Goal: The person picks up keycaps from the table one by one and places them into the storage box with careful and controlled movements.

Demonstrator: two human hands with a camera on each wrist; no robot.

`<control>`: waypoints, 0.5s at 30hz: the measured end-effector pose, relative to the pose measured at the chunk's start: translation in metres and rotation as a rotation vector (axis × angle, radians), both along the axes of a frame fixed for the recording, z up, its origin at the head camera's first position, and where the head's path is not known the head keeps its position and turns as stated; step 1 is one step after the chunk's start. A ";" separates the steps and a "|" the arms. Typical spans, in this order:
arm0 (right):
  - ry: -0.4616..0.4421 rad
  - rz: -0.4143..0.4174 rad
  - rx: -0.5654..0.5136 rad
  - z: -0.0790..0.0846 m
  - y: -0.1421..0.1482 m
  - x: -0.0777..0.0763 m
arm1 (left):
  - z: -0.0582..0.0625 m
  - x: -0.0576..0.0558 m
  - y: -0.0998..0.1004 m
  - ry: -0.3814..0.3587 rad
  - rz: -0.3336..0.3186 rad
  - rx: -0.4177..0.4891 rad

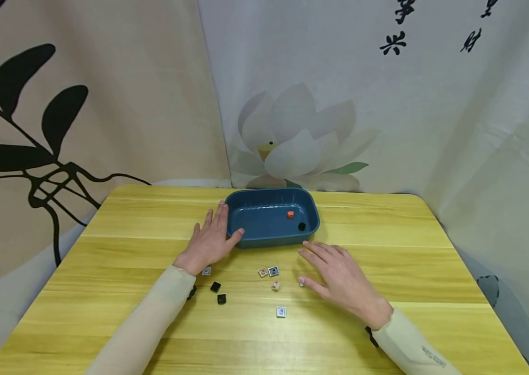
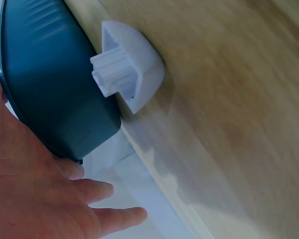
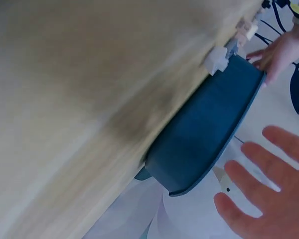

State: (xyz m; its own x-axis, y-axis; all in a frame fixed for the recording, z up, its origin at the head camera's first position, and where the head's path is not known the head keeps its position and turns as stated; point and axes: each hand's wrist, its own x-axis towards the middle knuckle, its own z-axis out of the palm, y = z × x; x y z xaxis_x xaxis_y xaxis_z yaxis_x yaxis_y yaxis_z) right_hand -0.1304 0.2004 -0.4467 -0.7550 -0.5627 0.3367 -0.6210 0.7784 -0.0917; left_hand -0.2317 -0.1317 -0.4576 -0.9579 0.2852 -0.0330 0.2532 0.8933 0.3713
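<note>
A dark blue tray (image 1: 271,243) stands near the back edge of the table. My left hand (image 1: 209,240) is at its left end, fingers straight along the side and thumb at the near rim. My right hand (image 1: 341,278) is off the tray's near right corner, fingers spread and nothing held; in the right wrist view its palm (image 3: 279,184) shows. Under its thumb peeks a small keycap (image 1: 301,284), mostly hidden. Inside the tray lie a red piece (image 1: 290,214) and a black piece (image 1: 302,226). A white keycap (image 2: 134,67) with its stem showing appears large in the left wrist view.
Between the arms lie a beige keycap (image 1: 262,272), a grey-blue one (image 1: 273,271), a pale one (image 1: 276,286) and a white one (image 1: 281,312). Two black keycaps (image 1: 215,287) and a grey one (image 1: 206,271) are near the left wrist. A printed curtain (image 1: 152,104) hangs behind the table.
</note>
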 end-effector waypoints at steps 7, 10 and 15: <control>-0.073 0.027 0.081 -0.007 0.003 0.006 | 0.000 0.000 0.000 -0.003 -0.005 -0.005; -0.105 0.031 0.107 -0.010 0.004 0.006 | 0.000 0.000 -0.001 0.000 -0.005 -0.003; -0.128 0.040 0.132 -0.015 0.004 0.005 | 0.000 0.001 0.000 0.002 -0.002 0.003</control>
